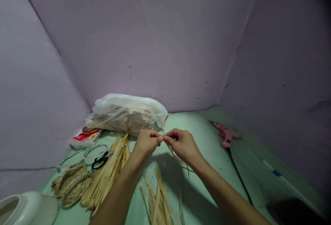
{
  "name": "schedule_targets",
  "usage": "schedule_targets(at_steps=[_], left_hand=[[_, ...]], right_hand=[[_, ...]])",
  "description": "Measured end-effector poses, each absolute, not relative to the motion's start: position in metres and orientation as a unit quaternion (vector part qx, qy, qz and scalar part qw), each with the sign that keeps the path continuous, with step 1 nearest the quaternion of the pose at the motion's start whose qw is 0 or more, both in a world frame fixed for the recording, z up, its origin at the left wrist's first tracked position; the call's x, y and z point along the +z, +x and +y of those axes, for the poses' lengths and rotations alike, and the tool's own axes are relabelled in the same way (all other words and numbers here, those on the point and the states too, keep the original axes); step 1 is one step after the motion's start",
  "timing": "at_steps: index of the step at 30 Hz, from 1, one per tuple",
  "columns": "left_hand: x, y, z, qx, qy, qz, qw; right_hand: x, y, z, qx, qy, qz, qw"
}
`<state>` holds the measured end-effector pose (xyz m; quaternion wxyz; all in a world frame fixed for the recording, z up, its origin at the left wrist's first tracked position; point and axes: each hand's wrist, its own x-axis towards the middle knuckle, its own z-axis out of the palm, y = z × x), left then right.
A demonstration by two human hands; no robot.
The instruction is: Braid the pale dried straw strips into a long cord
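My left hand and my right hand meet at the middle of the view, thumbs and forefingers pinched together. Between their fingertips they hold a thin braid of dried fibre, its finished end sticking up above the fingers. Loose strands trail down from beneath my right hand toward the table. Below the hands lies a small pile of flat, pale fibre strips. Beside my left forearm is a larger tied bundle of the same strips.
At the back sits a white plastic bag. Leftward are a red-and-white box, tape rolls, black-handled scissors, coiled braided cord and a white jar. A pink glue gun with black cord lies right.
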<state>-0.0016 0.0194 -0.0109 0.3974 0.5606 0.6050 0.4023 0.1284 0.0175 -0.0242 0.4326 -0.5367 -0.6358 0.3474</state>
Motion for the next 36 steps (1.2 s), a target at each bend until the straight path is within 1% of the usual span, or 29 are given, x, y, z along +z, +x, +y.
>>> schedule_targets(at_steps=[3, 5, 8, 11, 13, 14, 16, 17, 18, 20, 22, 25, 27, 29, 31, 33, 36], left_hand=[[-0.01, 0.002, 0.018, 0.427, 0.502, 0.627, 0.416], [-0.009, 0.004, 0.018, 0.449, 0.448, 0.631, 0.447], [-0.007, 0.004, 0.017, 0.473, 0.376, 0.614, 0.508], [-0.004, 0.003, 0.017, 0.471, 0.346, 0.587, 0.56], [-0.003, 0.002, 0.018, 0.467, 0.342, 0.579, 0.575], [-0.003, 0.002, 0.018, 0.468, 0.339, 0.581, 0.572], [-0.004, 0.003, 0.018, 0.477, 0.339, 0.593, 0.553], [-0.005, 0.004, 0.018, 0.482, 0.341, 0.6, 0.54], [-0.006, 0.005, 0.018, 0.484, 0.346, 0.604, 0.531], [-0.008, 0.01, 0.016, 0.481, 0.367, 0.602, 0.52], [-0.011, 0.016, 0.013, 0.472, 0.396, 0.603, 0.507], [-0.016, 0.025, 0.009, 0.453, 0.446, 0.608, 0.475], [-0.018, 0.03, 0.008, 0.438, 0.485, 0.601, 0.459], [-0.018, 0.032, 0.006, 0.414, 0.547, 0.565, 0.458], [-0.017, 0.033, 0.003, 0.383, 0.621, 0.509, 0.457], [-0.014, 0.032, 0.0, 0.358, 0.676, 0.457, 0.453], [-0.013, 0.033, -0.004, 0.356, 0.696, 0.425, 0.456]], right_hand=[[-0.02, 0.127, 0.012, 0.325, -0.552, -0.641, 0.423], [-0.019, 0.123, 0.007, 0.303, -0.551, -0.657, 0.416], [-0.022, 0.115, -0.003, 0.213, -0.532, -0.718, 0.395], [-0.026, 0.107, -0.013, 0.101, -0.51, -0.783, 0.343], [-0.025, 0.105, -0.017, 0.068, -0.504, -0.812, 0.286], [-0.023, 0.105, -0.018, 0.07, -0.501, -0.825, 0.254], [-0.017, 0.11, -0.016, 0.116, -0.496, -0.837, 0.199], [-0.014, 0.114, -0.013, 0.155, -0.499, -0.832, 0.187], [-0.011, 0.119, -0.008, 0.2, -0.51, -0.814, 0.193], [-0.009, 0.13, 0.005, 0.286, -0.56, -0.735, 0.256], [-0.011, 0.142, 0.019, 0.378, -0.592, -0.618, 0.352], [-0.014, 0.153, 0.032, 0.554, -0.546, -0.464, 0.423], [-0.015, 0.157, 0.035, 0.61, -0.512, -0.395, 0.458], [-0.013, 0.159, 0.035, 0.626, -0.495, -0.358, 0.484], [-0.014, 0.158, 0.035, 0.657, -0.466, -0.337, 0.488], [-0.017, 0.155, 0.037, 0.703, -0.431, -0.312, 0.472], [-0.024, 0.151, 0.041, 0.756, -0.409, -0.269, 0.434]])
